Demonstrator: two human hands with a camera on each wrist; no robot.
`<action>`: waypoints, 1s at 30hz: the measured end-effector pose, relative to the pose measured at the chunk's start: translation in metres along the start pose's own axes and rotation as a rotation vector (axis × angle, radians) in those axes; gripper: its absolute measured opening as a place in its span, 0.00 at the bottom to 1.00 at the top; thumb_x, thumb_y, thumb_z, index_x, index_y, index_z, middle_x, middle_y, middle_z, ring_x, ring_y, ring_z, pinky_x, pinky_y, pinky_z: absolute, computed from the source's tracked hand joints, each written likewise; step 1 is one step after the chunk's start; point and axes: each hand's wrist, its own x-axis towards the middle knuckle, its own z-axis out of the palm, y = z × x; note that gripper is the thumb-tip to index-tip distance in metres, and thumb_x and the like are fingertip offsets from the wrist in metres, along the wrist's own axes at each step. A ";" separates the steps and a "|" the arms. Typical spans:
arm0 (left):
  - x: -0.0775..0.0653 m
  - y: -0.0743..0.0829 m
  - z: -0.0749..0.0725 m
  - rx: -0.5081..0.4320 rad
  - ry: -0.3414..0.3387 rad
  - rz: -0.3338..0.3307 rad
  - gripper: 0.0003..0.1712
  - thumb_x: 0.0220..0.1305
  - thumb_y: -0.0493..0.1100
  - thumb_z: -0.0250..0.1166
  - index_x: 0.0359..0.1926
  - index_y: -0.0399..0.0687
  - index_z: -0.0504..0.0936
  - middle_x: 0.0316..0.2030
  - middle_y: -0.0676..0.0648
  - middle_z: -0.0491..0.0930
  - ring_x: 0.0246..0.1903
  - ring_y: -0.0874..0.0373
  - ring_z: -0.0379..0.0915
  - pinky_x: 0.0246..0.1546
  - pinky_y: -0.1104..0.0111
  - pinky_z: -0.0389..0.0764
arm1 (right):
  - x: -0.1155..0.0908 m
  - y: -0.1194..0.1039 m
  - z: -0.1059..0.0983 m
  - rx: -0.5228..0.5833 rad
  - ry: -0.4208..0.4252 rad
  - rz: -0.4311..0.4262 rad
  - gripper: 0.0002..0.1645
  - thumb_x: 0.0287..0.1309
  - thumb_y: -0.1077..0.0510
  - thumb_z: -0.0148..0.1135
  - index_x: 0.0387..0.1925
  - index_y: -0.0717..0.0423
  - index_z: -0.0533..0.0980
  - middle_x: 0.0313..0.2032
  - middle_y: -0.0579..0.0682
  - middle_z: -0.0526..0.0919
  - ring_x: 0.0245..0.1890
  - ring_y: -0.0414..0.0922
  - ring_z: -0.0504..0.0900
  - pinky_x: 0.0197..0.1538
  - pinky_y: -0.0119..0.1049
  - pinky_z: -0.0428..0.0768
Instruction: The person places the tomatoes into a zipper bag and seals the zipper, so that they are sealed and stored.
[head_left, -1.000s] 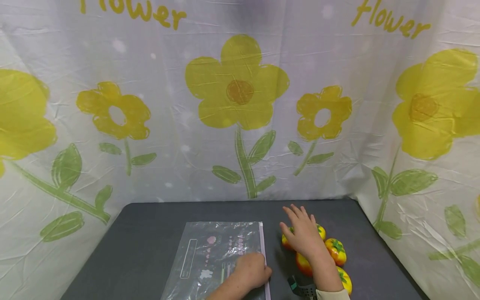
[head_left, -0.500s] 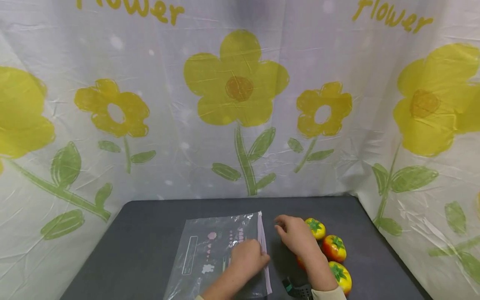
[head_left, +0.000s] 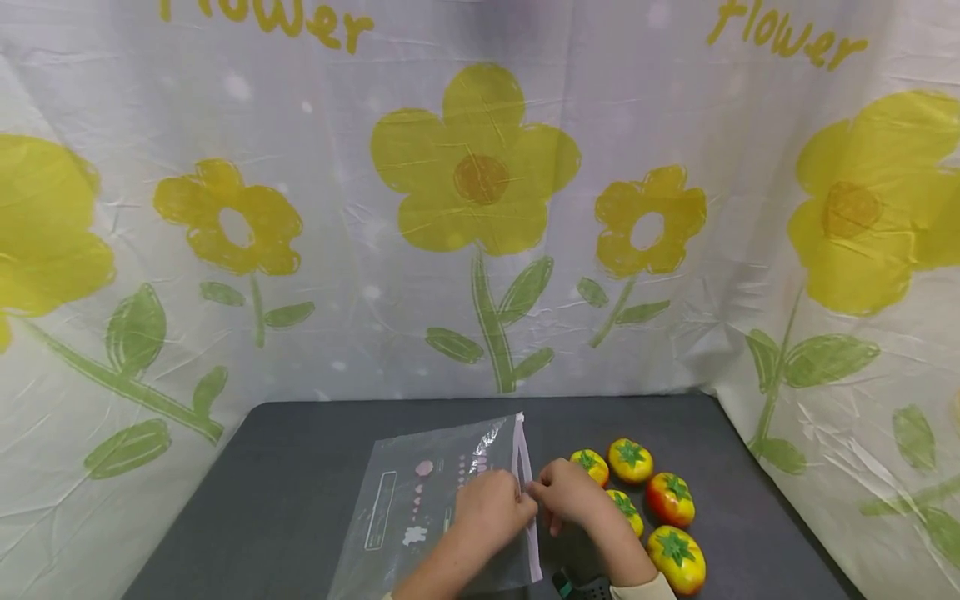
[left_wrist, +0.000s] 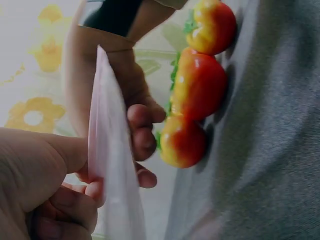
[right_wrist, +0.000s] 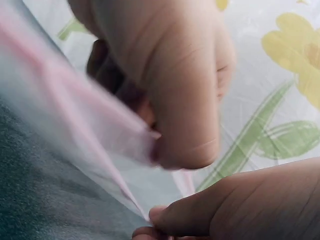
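Note:
A clear zip bag (head_left: 397, 492) with pink and white print lies on the dark table, its pale pink zip edge (left_wrist: 102, 125) raised on the right. My left hand (head_left: 489, 510) pinches that edge between thumb and curled fingers. From the other side, my right hand (head_left: 576, 498) pinches the facing lip between thumb (right_wrist: 187, 212) and finger. In the right wrist view the two pink lips part between the hands. Several glossy yellow-red tomato-like fruits (head_left: 671, 498) with green star-shaped tops sit just right of my right hand, which partly covers one of them.
A dark grey table (head_left: 300, 483) spreads under everything. A white curtain (head_left: 337, 333) printed with yellow flowers hangs behind it and at both sides. A dark strap (head_left: 581, 587) sits at my right wrist.
My right hand has come left and down from above the fruits to the bag's edge, uncovering more of them. My left hand has lifted the zip edge, and its lips have begun to part.

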 end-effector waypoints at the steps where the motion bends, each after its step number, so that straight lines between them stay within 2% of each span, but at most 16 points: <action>1: 0.000 0.001 -0.002 0.011 0.013 -0.001 0.21 0.46 0.45 0.61 0.07 0.56 0.60 0.10 0.57 0.60 0.12 0.61 0.56 0.13 0.65 0.60 | 0.000 0.000 0.001 0.002 -0.002 0.003 0.23 0.69 0.56 0.61 0.15 0.55 0.75 0.10 0.45 0.76 0.08 0.39 0.75 0.17 0.35 0.74; 6: -0.002 0.001 -0.011 0.066 0.104 0.011 0.22 0.44 0.46 0.62 0.05 0.56 0.59 0.11 0.56 0.63 0.13 0.60 0.58 0.13 0.62 0.62 | -0.001 -0.001 0.004 -0.003 -0.006 0.031 0.23 0.68 0.59 0.61 0.14 0.56 0.74 0.09 0.46 0.75 0.08 0.39 0.74 0.17 0.36 0.76; 8: -0.002 0.000 -0.015 0.065 0.126 0.014 0.24 0.43 0.46 0.62 0.05 0.57 0.57 0.11 0.57 0.60 0.13 0.61 0.55 0.13 0.63 0.60 | -0.001 -0.001 0.005 -0.015 -0.004 0.047 0.23 0.67 0.60 0.61 0.14 0.57 0.74 0.09 0.46 0.75 0.08 0.39 0.75 0.18 0.37 0.77; 13: -0.002 -0.003 -0.029 0.002 0.142 -0.001 0.25 0.43 0.44 0.60 0.06 0.59 0.51 0.10 0.62 0.48 0.14 0.64 0.44 0.12 0.68 0.50 | 0.000 0.001 0.008 -0.078 0.009 0.071 0.22 0.66 0.60 0.61 0.15 0.57 0.74 0.09 0.46 0.75 0.08 0.41 0.76 0.18 0.38 0.78; 16: -0.003 -0.006 -0.039 -0.028 0.154 -0.014 0.24 0.43 0.43 0.58 0.08 0.59 0.50 0.10 0.62 0.44 0.14 0.65 0.41 0.13 0.69 0.47 | 0.001 0.003 0.011 -0.107 0.026 0.077 0.20 0.64 0.60 0.62 0.15 0.57 0.75 0.09 0.46 0.75 0.08 0.41 0.77 0.18 0.38 0.79; 24: -0.004 -0.016 -0.064 -0.018 0.190 -0.071 0.24 0.48 0.46 0.60 0.09 0.59 0.53 0.10 0.63 0.46 0.15 0.64 0.43 0.14 0.67 0.48 | 0.001 0.005 0.015 -0.111 0.079 0.095 0.18 0.61 0.61 0.60 0.15 0.59 0.74 0.08 0.47 0.75 0.07 0.42 0.77 0.16 0.39 0.78; 30: -0.003 -0.023 -0.076 -0.101 0.154 -0.126 0.26 0.52 0.46 0.61 0.07 0.57 0.56 0.08 0.62 0.48 0.14 0.63 0.43 0.15 0.67 0.46 | 0.002 0.004 0.012 -0.108 0.082 0.145 0.15 0.60 0.62 0.59 0.18 0.62 0.74 0.08 0.48 0.76 0.08 0.44 0.79 0.17 0.39 0.79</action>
